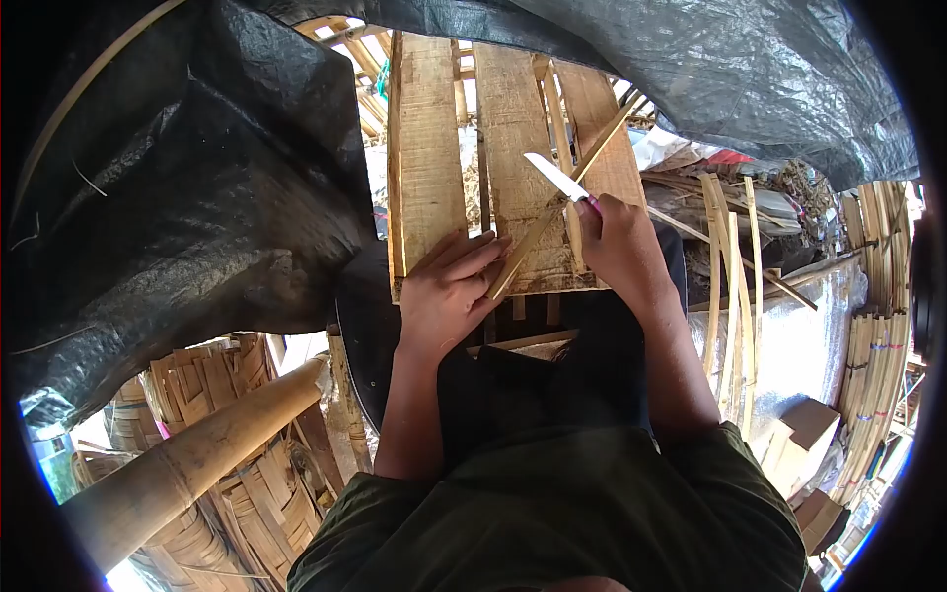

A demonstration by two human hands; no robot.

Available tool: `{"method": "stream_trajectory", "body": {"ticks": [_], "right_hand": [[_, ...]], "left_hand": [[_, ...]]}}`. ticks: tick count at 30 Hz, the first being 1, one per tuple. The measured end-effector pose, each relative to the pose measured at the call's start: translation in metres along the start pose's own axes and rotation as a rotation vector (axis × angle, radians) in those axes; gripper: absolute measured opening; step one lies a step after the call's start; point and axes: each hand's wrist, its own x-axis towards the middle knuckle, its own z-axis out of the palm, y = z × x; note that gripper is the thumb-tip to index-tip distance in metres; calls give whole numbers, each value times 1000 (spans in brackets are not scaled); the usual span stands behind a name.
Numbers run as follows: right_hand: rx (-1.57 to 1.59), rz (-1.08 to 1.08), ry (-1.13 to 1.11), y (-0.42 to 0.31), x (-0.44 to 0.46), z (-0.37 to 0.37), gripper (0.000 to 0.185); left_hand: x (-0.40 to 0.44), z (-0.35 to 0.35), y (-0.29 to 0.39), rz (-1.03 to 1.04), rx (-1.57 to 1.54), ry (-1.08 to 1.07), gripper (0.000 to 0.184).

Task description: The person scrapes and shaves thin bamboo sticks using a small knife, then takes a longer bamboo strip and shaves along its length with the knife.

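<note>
A knife (554, 176) with a pale blade and a pinkish handle is gripped in my right hand (626, 247), its fingers closed round the handle. The blade points up and to the left and meets a long bamboo strip (530, 245). That strip slants over the wooden planks (431, 148) from lower left to upper right. My left hand (449, 296) rests at the planks' near edge, thumb and fingers closed about the strip's lower end. Part of the strip is hidden behind the blade and my right hand.
Dark plastic sheeting (266, 197) hangs on the left, and more tarp (760, 79) hangs overhead at right. A thick bamboo pole (197, 474) juts in at lower left beside woven bamboo pieces (261, 513). Loose bamboo strips (732, 296) and bundled strips (868, 365) stand at right.
</note>
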Motion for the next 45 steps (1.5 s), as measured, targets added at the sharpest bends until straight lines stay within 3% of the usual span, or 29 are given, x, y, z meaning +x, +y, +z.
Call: {"method": "stream_trajectory", "body": {"ticks": [3,11,15,20,22,23,25,26,28,31,35,45], "right_hand": [[13,-2,8,1,-1,1,29],[38,87,-96,-7,0,-9,30],[-81,66,-56,-12,1,-8,30],[-63,39,27,-13,-3,-6,29],[59,170,70,-19,-2,-8,35],[60,170,70,-17,-2,-4,35],[492,94,140,-16,1,4,38],[493,94,142,-17,-2,1,38],[969,512,-337,-38,-4,-13,36],[1107,608,-418,-55,-5,-6,31],[1156,575,-534,-65,-4,4,28],[1443,671,-639,-68,-5,1,19]], "left_hand": [[-3,1,2,-82,-35,-60,7],[-1,6,1,26,100,116,14],[-5,5,-1,-3,92,54,9],[-3,8,-1,58,128,170,11],[-4,9,-1,49,130,189,13],[-4,10,-1,39,132,210,14],[-6,13,-2,44,137,223,14],[-6,13,-3,49,140,237,15],[-6,13,-3,54,158,230,16],[-6,11,-2,66,185,216,14],[-7,9,-3,75,206,173,10],[-8,7,-3,80,153,198,14]]}}
